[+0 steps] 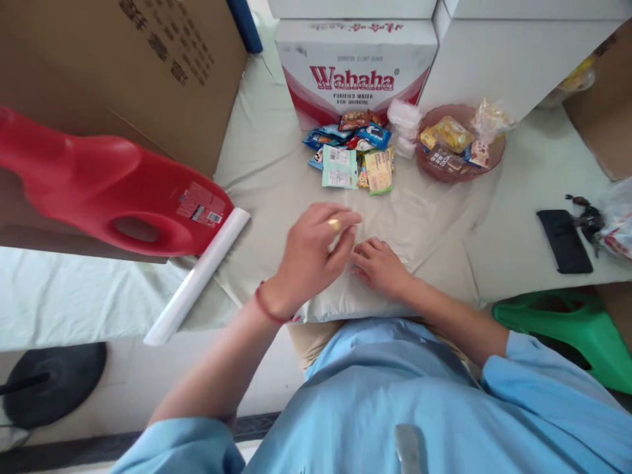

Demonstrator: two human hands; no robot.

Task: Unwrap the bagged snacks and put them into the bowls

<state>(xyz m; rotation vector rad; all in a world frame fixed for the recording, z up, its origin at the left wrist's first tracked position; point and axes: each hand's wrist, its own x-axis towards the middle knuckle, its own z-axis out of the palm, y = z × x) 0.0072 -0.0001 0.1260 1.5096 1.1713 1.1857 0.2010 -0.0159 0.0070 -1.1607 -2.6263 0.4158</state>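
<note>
My left hand (318, 247), with a gold ring and a red cord at the wrist, is raised just above the cloth, thumb and fingertips pinched together. What is between them, if anything, is too faint to make out. Close beside it, low over the table, my right hand (382, 266) has its fingers curled together toward the left hand. A faint shiny patch like clear plastic film (402, 251) shows by its knuckles. Beyond both hands lies a pile of small snack packets (340, 168), blue, pale green, yellow and brown.
Behind the packets stands a Wahaha carton (353, 79). White plastic containers (405, 118) and a pink bowl (434, 168) of snacks sit to the right, then a black phone (565, 240). At left are a red jug (148, 197), a white roll (197, 280) and a cardboard box (197, 125).
</note>
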